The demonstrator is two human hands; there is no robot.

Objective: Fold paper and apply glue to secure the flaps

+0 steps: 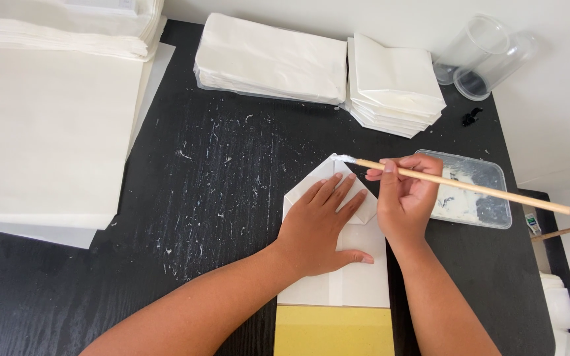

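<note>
My left hand (319,223) lies flat, fingers spread, on a folded white paper piece (357,277) on the black table (232,171), pressing its pointed flaps down. My right hand (404,194) grips a thin wooden brush (470,187) like a pen. The white, glue-coated tip of the brush touches the paper's upper point. A yellow board (334,331) sticks out from under the paper's near edge.
A shallow clear tray (489,198) with white paste sits right of my right hand. Stacks of folded white paper (272,59) (394,82) lie at the back, large sheets (47,132) at left, two clear plastic cups (489,56) at back right.
</note>
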